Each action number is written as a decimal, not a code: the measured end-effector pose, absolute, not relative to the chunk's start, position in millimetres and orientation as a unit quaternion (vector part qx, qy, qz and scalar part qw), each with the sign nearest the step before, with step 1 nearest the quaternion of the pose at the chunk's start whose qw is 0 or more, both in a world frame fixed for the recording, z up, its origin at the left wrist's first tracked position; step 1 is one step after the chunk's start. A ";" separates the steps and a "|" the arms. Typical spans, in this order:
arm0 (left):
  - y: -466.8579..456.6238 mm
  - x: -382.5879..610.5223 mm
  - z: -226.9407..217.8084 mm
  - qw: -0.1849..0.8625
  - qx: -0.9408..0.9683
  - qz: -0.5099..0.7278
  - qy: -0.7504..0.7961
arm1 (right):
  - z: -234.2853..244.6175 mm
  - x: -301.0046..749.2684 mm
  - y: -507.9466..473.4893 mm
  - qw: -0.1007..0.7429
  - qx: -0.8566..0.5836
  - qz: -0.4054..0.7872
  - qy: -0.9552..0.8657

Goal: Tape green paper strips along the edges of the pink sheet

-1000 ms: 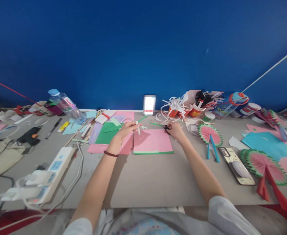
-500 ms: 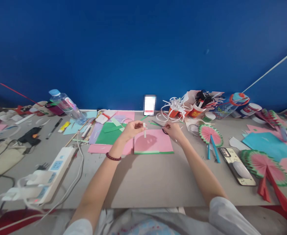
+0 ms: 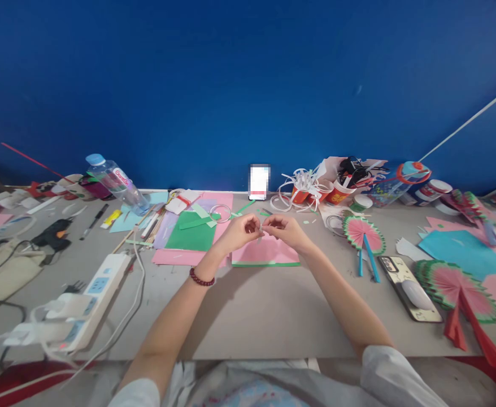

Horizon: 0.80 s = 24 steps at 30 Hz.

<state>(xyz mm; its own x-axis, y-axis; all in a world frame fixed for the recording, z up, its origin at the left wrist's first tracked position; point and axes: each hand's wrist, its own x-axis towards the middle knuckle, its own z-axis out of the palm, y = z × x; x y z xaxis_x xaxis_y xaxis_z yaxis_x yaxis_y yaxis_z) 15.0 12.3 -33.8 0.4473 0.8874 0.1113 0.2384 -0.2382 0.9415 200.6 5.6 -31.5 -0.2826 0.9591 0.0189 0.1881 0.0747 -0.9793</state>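
My left hand (image 3: 242, 234) and my right hand (image 3: 288, 233) meet fingertip to fingertip above a pink sheet of paper (image 3: 265, 254) with a green lower edge. Pinched between them is a small pale strip (image 3: 259, 240), mostly hidden by fingers; it looks like tape or paper. Both hands are closed on it. Behind my right hand a bit of the scissors (image 3: 266, 212) shows on the table, the rest covered by the hand.
Green paper (image 3: 192, 237) and a tape roll (image 3: 220, 213) lie at left, past them a power strip (image 3: 99, 297) and a bottle (image 3: 116, 183). On the right are paper fans (image 3: 364, 233) and a phone (image 3: 396, 277) under a mouse (image 3: 416, 294). Cups (image 3: 340, 192) stand behind.
My right hand has let go of the scissors and moved left to the strip. My left hand has moved right and slightly down, bringing the strip between both hands.
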 end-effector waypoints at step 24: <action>11.4 15.3 -26.8 0.452 0.707 0.370 0.399 | -30.4 198.5 3.7 0.430 -0.441 0.459 -0.641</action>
